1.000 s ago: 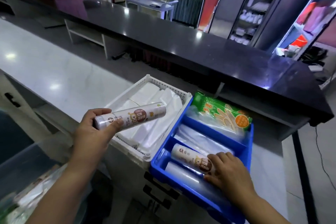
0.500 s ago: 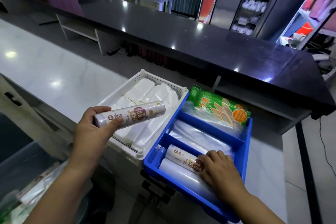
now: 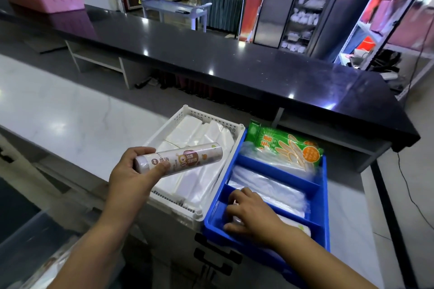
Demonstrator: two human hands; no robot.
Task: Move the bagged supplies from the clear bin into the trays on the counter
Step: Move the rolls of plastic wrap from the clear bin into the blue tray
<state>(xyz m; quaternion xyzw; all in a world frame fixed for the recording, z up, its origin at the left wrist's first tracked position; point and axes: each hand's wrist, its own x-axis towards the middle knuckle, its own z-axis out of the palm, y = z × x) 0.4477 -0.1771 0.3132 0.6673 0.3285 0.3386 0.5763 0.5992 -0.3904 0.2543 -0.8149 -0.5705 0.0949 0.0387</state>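
My left hand (image 3: 131, 172) grips a white printed roll (image 3: 180, 158) and holds it above the white perforated tray (image 3: 202, 115), which is packed with folded clear bags. My right hand (image 3: 250, 212) lies palm down in the nearest compartment of the blue divided tray (image 3: 325, 197), fingers curled over a second roll (image 3: 297, 225) whose right end shows beyond the wrist. The middle compartment holds clear bags (image 3: 270, 185). The far one holds a green glove packet (image 3: 286, 145). The clear bin (image 3: 21, 239) is at the lower left, its contents blurred.
Both trays sit at the near edge of a pale marble counter (image 3: 58, 110). A raised black countertop (image 3: 234, 65) runs behind them. Dark drawer handles (image 3: 216, 258) show below the blue tray. Shelving stands at the far right.
My right hand has slid left along the roll in the blue tray's near compartment and now covers its left end. The left hand keeps its roll over the white tray.
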